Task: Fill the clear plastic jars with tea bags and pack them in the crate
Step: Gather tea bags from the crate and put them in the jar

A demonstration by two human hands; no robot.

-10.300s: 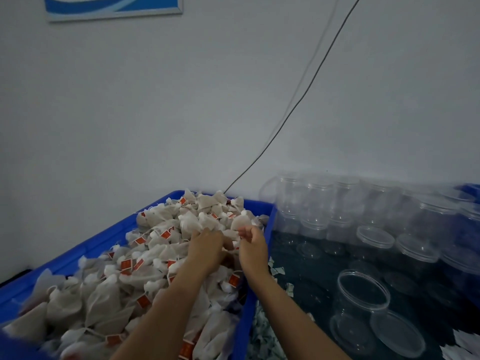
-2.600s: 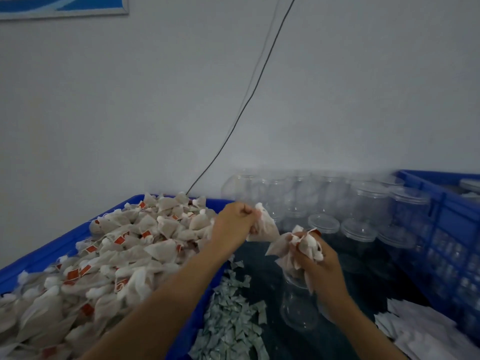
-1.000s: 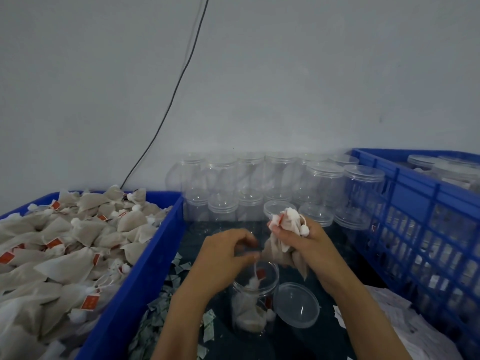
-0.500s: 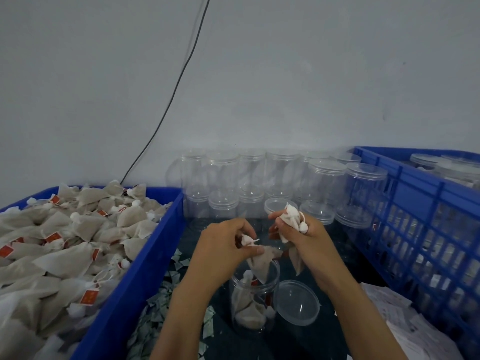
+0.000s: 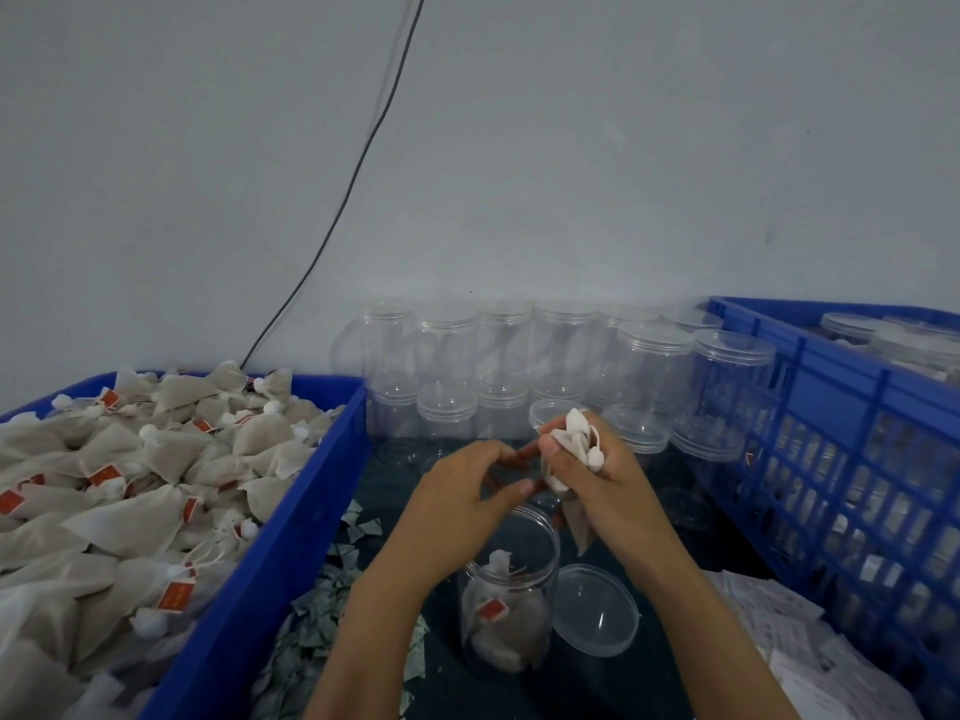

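Fingers of my left hand (image 5: 470, 504) are curled, thumb and forefinger nearly meeting, and they hold nothing that I can see; half a second ago they pinched a tea bag above the open jar (image 5: 511, 589), so I judge that this bag has dropped inside. My right hand (image 5: 592, 478) keeps its grip around a small bunch of tea bags (image 5: 574, 444), with their white knots sticking out above the fingers and one bag hanging down below the palm. The left fingertips are now close to this bunch, probably to take the next bag from it.

The jar stands upright on the dark bench between the two blue crates, directly under my hands. Only its lower part is filled, so many bags are yet needed. Its lid (image 5: 595, 610) lies flat just beside it on the right, touching or almost touching.

The supply crate (image 5: 270, 558) with loose tea bags sits at the left edge of the bench. The packing crate (image 5: 852, 433) is at the right edge and already holds some closed jars. Empty jars (image 5: 561, 350) are stacked along the back edge, against the wall.
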